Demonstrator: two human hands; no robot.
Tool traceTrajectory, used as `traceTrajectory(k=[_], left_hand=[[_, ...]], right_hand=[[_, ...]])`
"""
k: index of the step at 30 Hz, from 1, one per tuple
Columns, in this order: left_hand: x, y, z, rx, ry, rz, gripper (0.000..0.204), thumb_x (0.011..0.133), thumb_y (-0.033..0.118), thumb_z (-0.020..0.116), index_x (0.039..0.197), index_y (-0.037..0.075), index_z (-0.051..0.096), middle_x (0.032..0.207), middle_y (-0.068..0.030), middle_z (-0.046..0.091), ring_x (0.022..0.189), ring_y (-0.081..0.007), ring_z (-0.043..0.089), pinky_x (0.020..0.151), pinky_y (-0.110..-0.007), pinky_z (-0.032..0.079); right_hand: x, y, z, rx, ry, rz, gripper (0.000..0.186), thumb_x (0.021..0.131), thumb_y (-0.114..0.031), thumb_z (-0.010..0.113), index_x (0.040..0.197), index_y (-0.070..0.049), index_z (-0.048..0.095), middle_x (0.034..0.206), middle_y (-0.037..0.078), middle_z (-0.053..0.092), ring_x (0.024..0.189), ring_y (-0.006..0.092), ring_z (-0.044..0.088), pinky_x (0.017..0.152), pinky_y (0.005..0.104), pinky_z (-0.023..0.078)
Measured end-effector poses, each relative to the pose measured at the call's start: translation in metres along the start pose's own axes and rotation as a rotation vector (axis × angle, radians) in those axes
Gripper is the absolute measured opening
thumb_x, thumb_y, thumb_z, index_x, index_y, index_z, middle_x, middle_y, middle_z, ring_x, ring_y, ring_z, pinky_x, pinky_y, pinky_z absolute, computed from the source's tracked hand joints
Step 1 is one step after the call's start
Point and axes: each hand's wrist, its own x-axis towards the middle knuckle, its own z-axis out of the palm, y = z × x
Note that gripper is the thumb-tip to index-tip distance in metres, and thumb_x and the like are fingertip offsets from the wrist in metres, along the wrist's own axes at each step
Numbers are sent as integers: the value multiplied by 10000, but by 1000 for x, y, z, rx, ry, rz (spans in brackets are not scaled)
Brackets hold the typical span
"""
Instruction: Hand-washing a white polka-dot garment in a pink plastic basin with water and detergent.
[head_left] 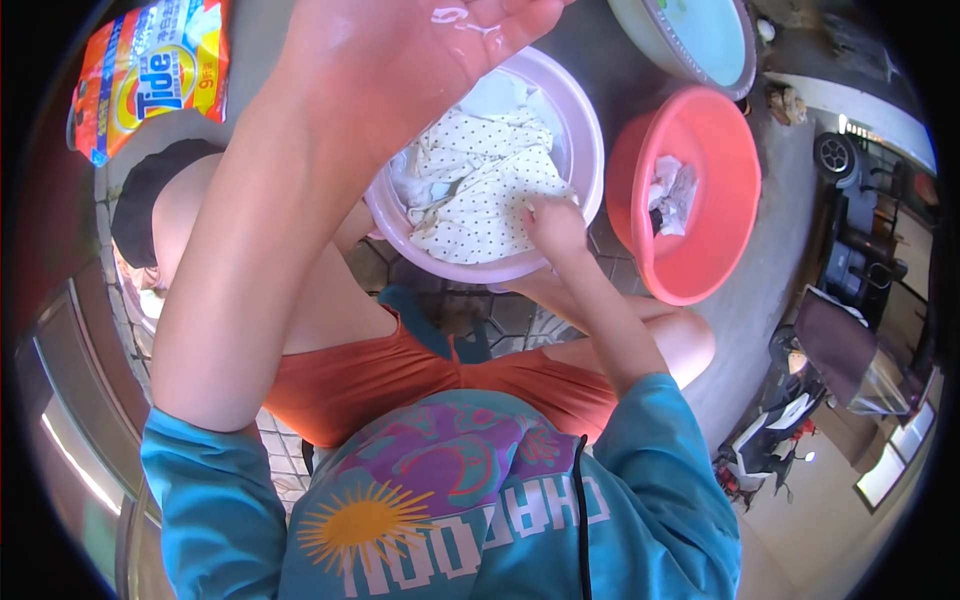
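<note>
Hands: left hand (400, 50) raised, open, suds on palm; right hand (553, 222) grasping dotted white cloth (480, 180) inside pink basin (590, 150). Risk: suds likely dripping onto orange shorts (400, 375); one-handed tug may tip the basin.

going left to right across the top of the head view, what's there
orange detergent bag → left hand, raised and wet → pink basin of dotted cloth, right hand on it → red basin holding a small rag
</note>
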Motion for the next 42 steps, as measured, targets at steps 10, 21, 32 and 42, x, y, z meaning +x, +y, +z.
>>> traceTrajectory(k=[10,21,32,42], left_hand=[[29,2,-10,-111,13,-21,333,908,169,366,1061,-48,567,946,-145,617,878,-253,598,825,-328,496],[8,9,-3,-62,7,-4,325,897,162,383,1048,-49,579,944,-148,619,887,-257,596,829,-332,492],[26,6,-28,-91,-62,-31,313,891,144,371,1014,-50,582,892,-148,628,827,-254,612,773,-323,516],[20,-68,-42,400,-181,-272,420,940,281,411,1118,-66,568,1006,-146,622,924,-219,611,849,-314,492]], right_hand=[[115,-74,-5,350,344,26,223,781,-119,577,1003,-97,585,1036,131,569,962,297,569,796,419,472],[-44,9,-13,354,96,-594,334,755,-23,587,1085,-73,596,1077,128,613,1015,330,572,895,376,462],[7,-5,27,366,239,-51,417,777,-366,627,1110,-114,619,1167,129,588,1116,330,519,969,425,389],[-45,-49,-104,33,784,-109,401,707,-240,640,1102,-172,623,1157,86,577,1177,355,424,1069,589,117]])
